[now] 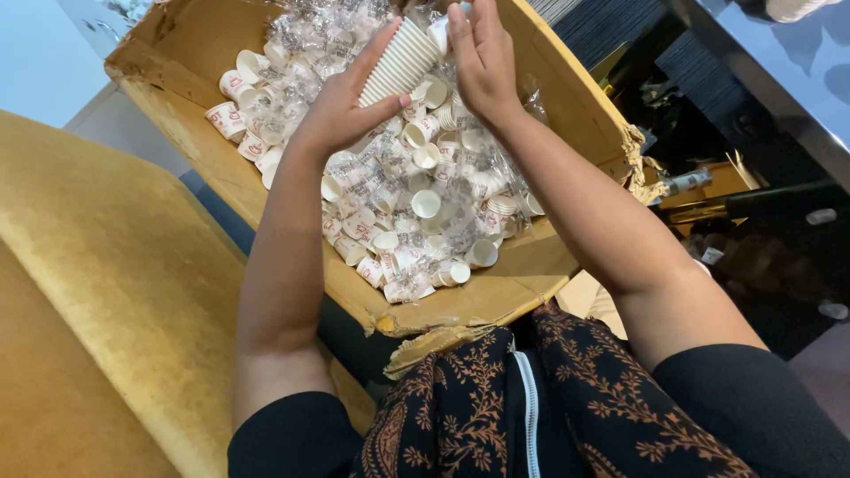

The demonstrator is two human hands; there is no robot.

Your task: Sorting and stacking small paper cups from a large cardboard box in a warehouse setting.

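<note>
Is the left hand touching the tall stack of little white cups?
Touching. The head view shows the left hand wrapped around the stack of cups, thumb across the front and its fingers along the side, no gap.
</note>
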